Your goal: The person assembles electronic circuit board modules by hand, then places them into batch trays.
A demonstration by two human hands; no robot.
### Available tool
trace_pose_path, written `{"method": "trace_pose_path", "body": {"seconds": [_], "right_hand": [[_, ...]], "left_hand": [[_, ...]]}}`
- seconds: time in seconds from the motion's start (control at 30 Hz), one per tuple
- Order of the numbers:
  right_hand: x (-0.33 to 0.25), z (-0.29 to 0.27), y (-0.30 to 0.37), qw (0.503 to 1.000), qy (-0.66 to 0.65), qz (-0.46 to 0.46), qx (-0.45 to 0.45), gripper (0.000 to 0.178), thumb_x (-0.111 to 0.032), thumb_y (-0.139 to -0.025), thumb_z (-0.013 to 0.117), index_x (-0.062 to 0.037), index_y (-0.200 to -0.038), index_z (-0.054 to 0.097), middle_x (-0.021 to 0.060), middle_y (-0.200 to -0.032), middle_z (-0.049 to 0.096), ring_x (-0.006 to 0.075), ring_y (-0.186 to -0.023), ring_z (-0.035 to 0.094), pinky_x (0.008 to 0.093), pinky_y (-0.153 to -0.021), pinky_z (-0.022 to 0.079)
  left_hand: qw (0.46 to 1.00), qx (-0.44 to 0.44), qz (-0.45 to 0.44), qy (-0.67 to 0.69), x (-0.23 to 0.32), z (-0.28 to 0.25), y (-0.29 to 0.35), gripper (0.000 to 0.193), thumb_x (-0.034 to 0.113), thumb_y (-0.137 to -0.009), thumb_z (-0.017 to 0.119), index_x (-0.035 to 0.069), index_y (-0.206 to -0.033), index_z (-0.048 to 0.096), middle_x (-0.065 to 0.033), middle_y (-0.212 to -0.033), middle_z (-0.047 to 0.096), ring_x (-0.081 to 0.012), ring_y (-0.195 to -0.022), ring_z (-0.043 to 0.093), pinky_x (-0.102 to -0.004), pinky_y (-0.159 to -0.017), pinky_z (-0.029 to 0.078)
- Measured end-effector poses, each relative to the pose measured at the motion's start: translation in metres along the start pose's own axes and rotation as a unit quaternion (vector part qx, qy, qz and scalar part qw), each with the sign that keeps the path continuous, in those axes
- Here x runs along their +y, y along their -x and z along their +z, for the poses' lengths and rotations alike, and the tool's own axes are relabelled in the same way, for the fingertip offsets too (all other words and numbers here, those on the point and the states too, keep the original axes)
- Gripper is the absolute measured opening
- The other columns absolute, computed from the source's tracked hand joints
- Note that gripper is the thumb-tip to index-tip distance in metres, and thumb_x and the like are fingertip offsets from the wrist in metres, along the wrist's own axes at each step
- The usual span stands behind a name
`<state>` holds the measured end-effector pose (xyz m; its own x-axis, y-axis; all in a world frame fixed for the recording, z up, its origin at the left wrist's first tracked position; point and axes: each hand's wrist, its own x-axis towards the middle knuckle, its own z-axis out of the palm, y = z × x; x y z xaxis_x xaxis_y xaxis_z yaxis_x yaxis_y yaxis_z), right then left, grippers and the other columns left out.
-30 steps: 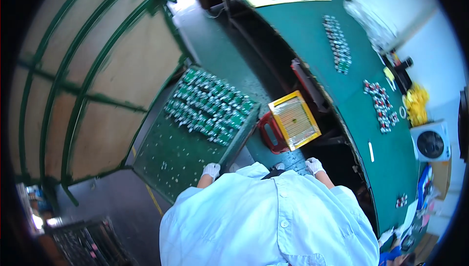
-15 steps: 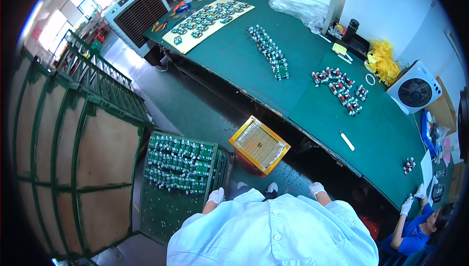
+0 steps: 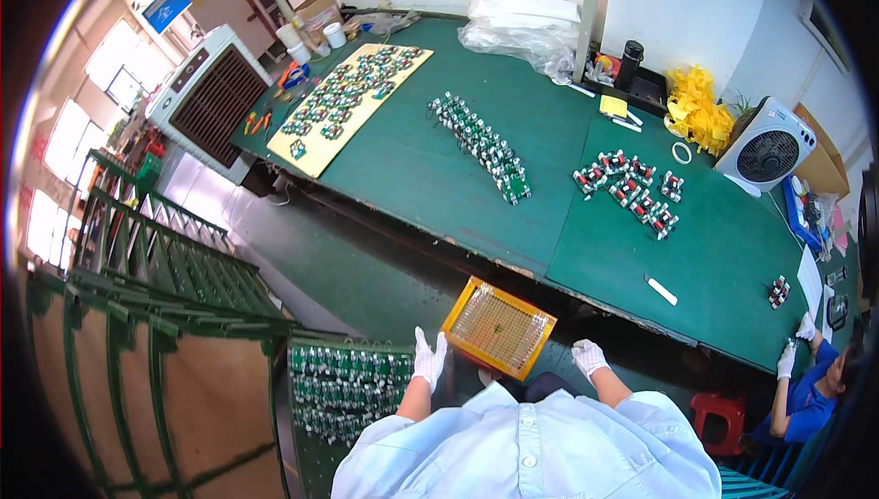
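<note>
My left hand (image 3: 427, 359), in a white glove, is raised between a yellow-orange crate (image 3: 457, 306) and rows of small green circuit boards (image 3: 352, 367). Its fingers point up with the thumb apart, and nothing is in it. On the crate's other side hovers my right hand (image 3: 590, 358), also gloved, its fingers loosely stretched and holding nothing I can see. Neither hand touches the crate. A grid of many small pale pieces fills the crate's top, with a dark mark in the middle. The circuit boards stand in several rows on a green board (image 3: 319, 456).
A long green table (image 3: 394, 174) carries a pale board (image 3: 311, 158) of circuit boards, a curved line of boards (image 3: 485, 146), red-and-white assemblies (image 3: 632, 192), a white-handled cutter (image 3: 661, 291) and a fan (image 3: 771, 146). A green-framed rack (image 3: 211, 380) stands left. A co-worker (image 3: 806, 407) sits right, beside a red stool (image 3: 717, 418).
Both hands have lifted, the left one spreading its fingers beside the crate. My view has shifted, so the crate and nearby table items appear lower and the rack nearer.
</note>
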<state>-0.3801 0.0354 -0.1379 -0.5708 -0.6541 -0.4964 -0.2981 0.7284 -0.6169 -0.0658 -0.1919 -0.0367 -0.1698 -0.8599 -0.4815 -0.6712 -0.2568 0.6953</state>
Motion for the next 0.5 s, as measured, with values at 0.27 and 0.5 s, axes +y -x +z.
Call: {"method": "trace_pose_path", "body": {"seconds": [0.27,0.5], "right_hand": [[-0.197,-0.023,-0.072,0.988,-0.089,-0.051,0.113,0.069,-0.029,-0.075,0.063,-0.0038,-0.131,0.030,0.0218,-0.120,0.046,0.0339,-0.101,0.054,0.0398,-0.088,0.043],[-0.274,-0.027,-0.185,0.953,0.048,-0.192,0.230,0.099,-0.039,-0.067,0.071,0.0010,-0.136,0.014,0.0256,-0.134,0.028,0.0377,-0.125,0.029,0.0417,-0.103,0.028]], "left_hand": [[0.995,0.017,0.093,0.021,0.123,-0.019,-0.100,0.071,0.048,-0.089,0.040,0.005,-0.140,0.015,-0.0168,-0.142,0.025,-0.0310,-0.129,0.029,-0.0339,-0.105,0.025],[0.998,-0.002,0.066,-0.003,0.208,-0.027,-0.170,0.060,0.041,-0.093,0.037,0.001,-0.136,0.027,-0.0152,-0.137,0.035,-0.0259,-0.125,0.037,-0.0311,-0.103,0.028]]}}
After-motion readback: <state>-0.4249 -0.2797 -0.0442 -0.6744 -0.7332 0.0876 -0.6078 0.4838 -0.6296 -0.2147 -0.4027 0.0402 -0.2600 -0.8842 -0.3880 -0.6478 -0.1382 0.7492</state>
